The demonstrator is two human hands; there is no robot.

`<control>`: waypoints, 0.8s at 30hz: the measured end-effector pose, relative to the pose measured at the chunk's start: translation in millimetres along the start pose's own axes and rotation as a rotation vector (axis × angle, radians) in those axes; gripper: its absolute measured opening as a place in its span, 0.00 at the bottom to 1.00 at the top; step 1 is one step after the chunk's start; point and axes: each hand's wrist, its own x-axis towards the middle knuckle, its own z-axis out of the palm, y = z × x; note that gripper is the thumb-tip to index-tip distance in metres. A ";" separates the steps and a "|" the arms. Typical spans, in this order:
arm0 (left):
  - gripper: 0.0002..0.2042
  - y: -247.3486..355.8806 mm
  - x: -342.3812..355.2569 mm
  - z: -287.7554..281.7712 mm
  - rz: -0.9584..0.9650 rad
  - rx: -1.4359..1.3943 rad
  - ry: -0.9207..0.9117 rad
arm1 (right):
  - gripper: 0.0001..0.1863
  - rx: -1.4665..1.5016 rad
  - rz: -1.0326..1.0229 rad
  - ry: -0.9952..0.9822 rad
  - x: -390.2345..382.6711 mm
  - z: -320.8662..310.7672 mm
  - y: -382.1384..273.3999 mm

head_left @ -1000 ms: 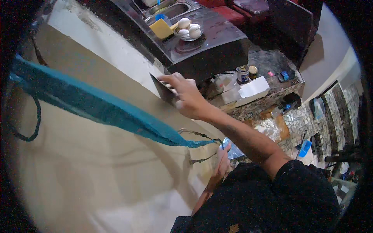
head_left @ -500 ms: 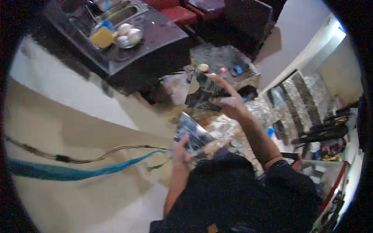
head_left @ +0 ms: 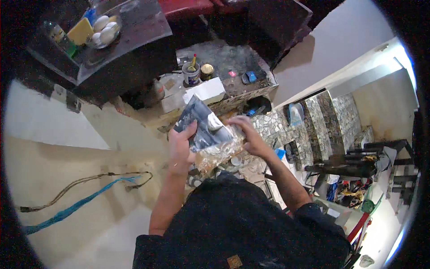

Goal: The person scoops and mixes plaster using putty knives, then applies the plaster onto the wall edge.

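The square plate (head_left: 190, 130) is dark blue-grey with pale streaks, and the paste (head_left: 214, 122) on it is white. The shirt (head_left: 242, 224) is black, having one small brown patch (head_left: 234, 261). The cloth strip (head_left: 85, 204) is turquoise. The eggs (head_left: 106, 35) are white, the seat (head_left: 186, 8) is deep red. The steps (head_left: 319, 119) show a mosaic pattern, pale irregular pieces with darker lines between them.

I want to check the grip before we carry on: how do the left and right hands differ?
The left hand grips the grey plate, its thumb over the face that bears white paste; the right hand is by the plate's right side. The left hand's hold is clear; whether the right hand holds anything is not. Both hands are bare.
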 end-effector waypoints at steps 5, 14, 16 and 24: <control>0.08 -8.0 10.8 20.7 0.097 0.317 0.292 | 0.32 0.092 -0.003 0.088 21.8 -33.4 -50.7; 0.09 -14.7 40.7 -30.5 0.208 0.583 0.507 | 0.29 -0.067 -0.074 -0.500 36.9 -5.4 -57.1; 0.11 -24.1 42.4 -68.9 0.186 0.477 0.525 | 0.33 0.355 0.021 -0.539 52.7 -9.5 -63.6; 0.15 -78.2 -18.8 -116.1 -0.087 0.279 0.461 | 0.31 0.950 -0.403 -0.039 199.2 92.7 -125.5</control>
